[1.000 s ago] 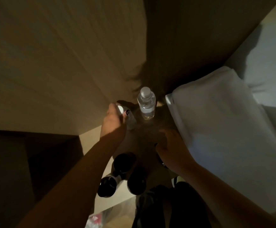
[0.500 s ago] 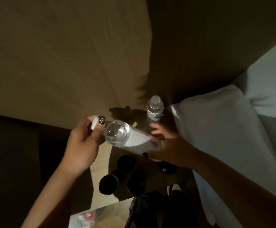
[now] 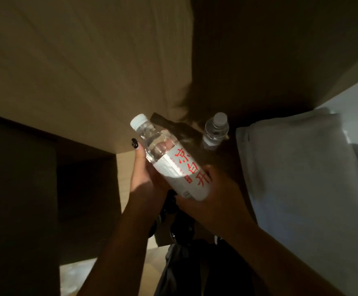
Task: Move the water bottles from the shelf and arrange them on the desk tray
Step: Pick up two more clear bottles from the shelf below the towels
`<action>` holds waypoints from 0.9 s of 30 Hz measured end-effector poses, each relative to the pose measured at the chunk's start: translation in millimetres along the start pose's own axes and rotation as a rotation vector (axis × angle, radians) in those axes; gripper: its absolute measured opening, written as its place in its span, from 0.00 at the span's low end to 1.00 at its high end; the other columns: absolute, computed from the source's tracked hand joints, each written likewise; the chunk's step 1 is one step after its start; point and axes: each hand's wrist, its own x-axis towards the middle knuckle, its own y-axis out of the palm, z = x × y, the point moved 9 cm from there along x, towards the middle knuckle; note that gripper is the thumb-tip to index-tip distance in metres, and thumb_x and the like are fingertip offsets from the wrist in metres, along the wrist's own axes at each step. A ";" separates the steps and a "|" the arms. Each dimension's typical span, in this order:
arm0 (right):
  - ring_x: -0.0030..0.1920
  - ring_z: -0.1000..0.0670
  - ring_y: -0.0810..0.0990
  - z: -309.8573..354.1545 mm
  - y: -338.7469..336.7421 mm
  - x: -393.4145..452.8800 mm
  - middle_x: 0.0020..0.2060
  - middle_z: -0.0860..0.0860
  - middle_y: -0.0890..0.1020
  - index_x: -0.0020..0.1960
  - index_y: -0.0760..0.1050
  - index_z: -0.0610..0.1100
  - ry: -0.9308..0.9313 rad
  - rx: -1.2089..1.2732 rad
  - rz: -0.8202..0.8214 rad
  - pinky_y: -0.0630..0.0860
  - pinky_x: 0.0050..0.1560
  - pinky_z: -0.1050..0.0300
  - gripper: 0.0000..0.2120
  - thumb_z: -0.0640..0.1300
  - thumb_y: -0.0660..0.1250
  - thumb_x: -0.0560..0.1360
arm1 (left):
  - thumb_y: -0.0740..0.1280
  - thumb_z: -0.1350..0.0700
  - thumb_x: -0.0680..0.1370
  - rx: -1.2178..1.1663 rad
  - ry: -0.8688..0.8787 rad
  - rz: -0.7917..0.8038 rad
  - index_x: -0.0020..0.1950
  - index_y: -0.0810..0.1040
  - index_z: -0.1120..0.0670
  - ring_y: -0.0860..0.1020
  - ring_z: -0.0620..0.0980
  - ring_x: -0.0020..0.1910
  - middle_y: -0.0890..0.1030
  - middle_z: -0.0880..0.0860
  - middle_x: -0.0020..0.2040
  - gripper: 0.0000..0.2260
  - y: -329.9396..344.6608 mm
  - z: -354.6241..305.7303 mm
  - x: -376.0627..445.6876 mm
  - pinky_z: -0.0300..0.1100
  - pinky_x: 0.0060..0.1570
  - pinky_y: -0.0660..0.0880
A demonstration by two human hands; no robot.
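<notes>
Both hands clamp the labelled water bottle [image 3: 173, 161]: left hand [image 3: 146, 178] on the shoulder, right hand [image 3: 214, 195] cupping the base. Advice: carry it upright, cap above both grips.

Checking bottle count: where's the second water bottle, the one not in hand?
In the head view, the second water bottle stands upright on the dark surface right of centre, just left of the white pillow and beyond the held bottle.

Second water bottle [image 3: 214, 131] stands upright at 1 o'clock of the held bottle [image 3: 171, 159], a gap between them. White pillow [image 3: 297, 178] blocks 3 o'clock. Wooden wall panel [image 3: 84, 67] closes 10 to 12 o'clock.
</notes>
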 end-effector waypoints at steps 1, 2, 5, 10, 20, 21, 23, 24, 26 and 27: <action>0.50 0.58 0.77 1.1 1.3 -0.6 0.49 0.60 0.73 0.61 0.66 0.54 0.017 -0.027 -0.016 0.79 0.49 0.60 0.35 0.63 0.75 0.61 | 0.56 0.36 0.75 -0.037 -0.024 -0.003 0.55 0.79 0.52 0.82 0.55 0.53 0.84 0.55 0.52 0.24 3.5 5.2 1.1 0.53 0.56 0.74; 0.51 0.58 0.75 2.2 2.6 -1.2 0.52 0.59 0.72 0.64 0.64 0.54 0.032 -0.040 -0.024 0.78 0.50 0.60 0.37 0.63 0.75 0.61 | 0.55 0.35 0.75 -0.065 -0.030 -0.013 0.54 0.80 0.51 0.83 0.55 0.51 0.85 0.56 0.51 0.25 4.4 7.5 4.6 0.52 0.55 0.75; 0.55 0.57 0.73 2.9 21.5 -3.5 0.55 0.57 0.70 0.68 0.61 0.53 0.106 0.046 0.125 0.73 0.50 0.63 0.37 0.58 0.74 0.65 | 0.56 0.34 0.73 -0.131 -0.079 -0.017 0.46 0.83 0.53 0.84 0.53 0.39 0.85 0.55 0.40 0.26 5.5 9.7 16.7 0.47 0.46 0.78; 0.41 0.65 0.77 14.8 18.0 -3.8 0.48 0.60 0.79 0.49 0.69 0.57 0.140 0.191 0.369 0.72 0.39 0.72 0.11 0.48 0.70 0.73 | 0.54 0.31 0.74 -0.145 -0.134 -0.038 0.34 0.84 0.54 0.81 0.51 0.32 0.82 0.54 0.33 0.32 -3.2 11.5 28.0 0.43 0.41 0.77; 0.68 0.40 0.66 -18.0 -57.5 120.9 0.71 0.42 0.63 0.74 0.54 0.41 0.249 -0.102 -0.253 0.65 0.67 0.50 0.38 0.53 0.69 0.73 | 0.60 0.31 0.70 -0.197 -0.217 -0.007 0.48 0.81 0.55 0.79 0.51 0.36 0.81 0.54 0.38 0.28 -14.1 25.5 22.7 0.44 0.40 0.78; 0.69 0.39 0.63 -15.5 -53.2 126.1 0.72 0.41 0.60 0.75 0.51 0.41 0.228 -0.214 -0.242 0.64 0.66 0.51 0.37 0.53 0.66 0.75 | 0.62 0.33 0.70 -0.176 -0.217 -0.017 0.51 0.79 0.55 0.80 0.51 0.35 0.81 0.54 0.38 0.26 -17.7 25.7 20.8 0.44 0.40 0.78; 0.68 0.39 0.65 -9.4 -47.9 130.4 0.71 0.40 0.61 0.74 0.53 0.41 0.154 -0.275 -0.248 0.65 0.61 0.54 0.31 0.50 0.62 0.78 | 0.67 0.40 0.67 -0.141 -0.189 -0.030 0.54 0.78 0.55 0.81 0.51 0.34 0.83 0.54 0.37 0.23 -24.4 22.7 17.8 0.44 0.40 0.79; 0.66 0.39 0.67 -9.1 -47.6 131.5 0.69 0.39 0.64 0.73 0.57 0.40 0.120 -0.280 -0.257 0.66 0.58 0.54 0.26 0.47 0.61 0.79 | 0.68 0.43 0.66 -0.132 -0.178 -0.028 0.55 0.78 0.55 0.81 0.51 0.34 0.83 0.55 0.37 0.23 -25.6 21.1 15.9 0.45 0.39 0.79; 0.64 0.39 0.70 -8.3 -49.3 130.4 0.66 0.38 0.69 0.70 0.62 0.38 0.071 -0.276 -0.256 0.67 0.57 0.53 0.20 0.42 0.59 0.79 | 0.69 0.46 0.65 -0.135 -0.170 -0.011 0.58 0.76 0.55 0.82 0.51 0.35 0.82 0.55 0.37 0.24 -28.6 19.0 14.4 0.46 0.41 0.79; 0.64 0.40 0.71 -8.0 -48.9 129.1 0.65 0.38 0.70 0.69 0.63 0.38 0.048 -0.287 -0.235 0.67 0.58 0.54 0.19 0.41 0.58 0.80 | 0.69 0.46 0.66 -0.137 -0.168 -0.005 0.60 0.75 0.55 0.81 0.52 0.37 0.82 0.55 0.39 0.25 -30.8 18.2 14.8 0.46 0.43 0.79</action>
